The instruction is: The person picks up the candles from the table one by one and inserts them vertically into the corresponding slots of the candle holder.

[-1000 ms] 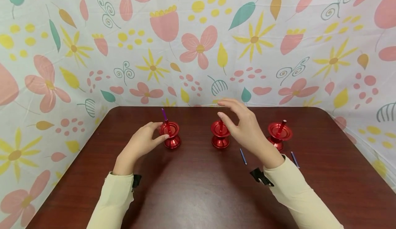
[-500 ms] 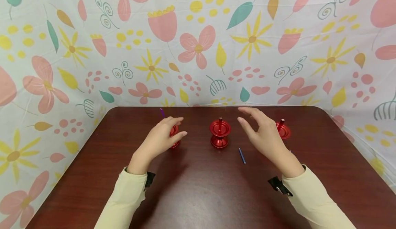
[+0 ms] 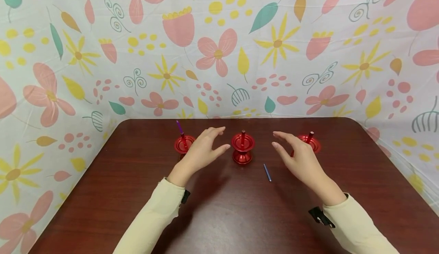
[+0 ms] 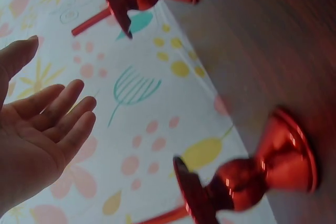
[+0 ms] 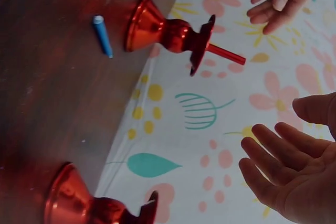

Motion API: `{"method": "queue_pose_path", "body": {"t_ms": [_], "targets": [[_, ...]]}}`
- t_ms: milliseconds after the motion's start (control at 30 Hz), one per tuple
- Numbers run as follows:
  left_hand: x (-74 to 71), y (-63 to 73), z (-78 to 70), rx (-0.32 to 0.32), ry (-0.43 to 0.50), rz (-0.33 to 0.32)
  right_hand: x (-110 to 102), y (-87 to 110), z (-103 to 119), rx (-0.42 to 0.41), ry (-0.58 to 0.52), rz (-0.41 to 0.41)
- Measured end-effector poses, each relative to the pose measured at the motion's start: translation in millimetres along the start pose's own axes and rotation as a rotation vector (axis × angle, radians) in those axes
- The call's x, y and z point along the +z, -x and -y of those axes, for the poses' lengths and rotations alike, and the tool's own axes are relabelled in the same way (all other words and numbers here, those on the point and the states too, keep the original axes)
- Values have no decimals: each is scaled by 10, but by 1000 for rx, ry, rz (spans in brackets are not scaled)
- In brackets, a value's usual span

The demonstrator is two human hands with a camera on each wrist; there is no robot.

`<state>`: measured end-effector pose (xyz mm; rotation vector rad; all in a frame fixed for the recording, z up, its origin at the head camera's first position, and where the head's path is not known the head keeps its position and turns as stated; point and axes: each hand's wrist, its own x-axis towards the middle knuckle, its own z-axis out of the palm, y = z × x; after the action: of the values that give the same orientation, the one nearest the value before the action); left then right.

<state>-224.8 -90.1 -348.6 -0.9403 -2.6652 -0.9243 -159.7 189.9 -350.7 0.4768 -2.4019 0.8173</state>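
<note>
Three red metal candlesticks stand in a row, each with an upright tube. A thin purple candle leans slightly in the left candlestick. No candle shows in the tube of the middle candlestick or the right candlestick. My left hand hovers between the left and middle ones, fingers extended and holding nothing, partly covering the left one. My right hand, also holding nothing, is in front of the right candlestick and hides its base. The left wrist view shows relaxed fingers and thumb apart.
A slim blue stick lies on the dark wooden table, right of the middle candlestick. Behind the table hangs a white cloth printed with flowers and leaves.
My left hand has moved right, away from over the left candlestick. My right hand has moved right, from beside the middle candlestick; its arm now covers a second blue stick.
</note>
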Motion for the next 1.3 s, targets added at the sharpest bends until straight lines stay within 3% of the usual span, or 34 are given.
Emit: {"method": "queue_pose_path", "body": {"t_ms": [333,800,1300], "targets": [[234,-203,-28,-39,51,80,52,124,-133,34,3,83],[565,-398,105,-84,105,167,154,232,-262,55,30,159],[677,-471,154,-137,122,192,239,267,-337,94,41,209]]}}
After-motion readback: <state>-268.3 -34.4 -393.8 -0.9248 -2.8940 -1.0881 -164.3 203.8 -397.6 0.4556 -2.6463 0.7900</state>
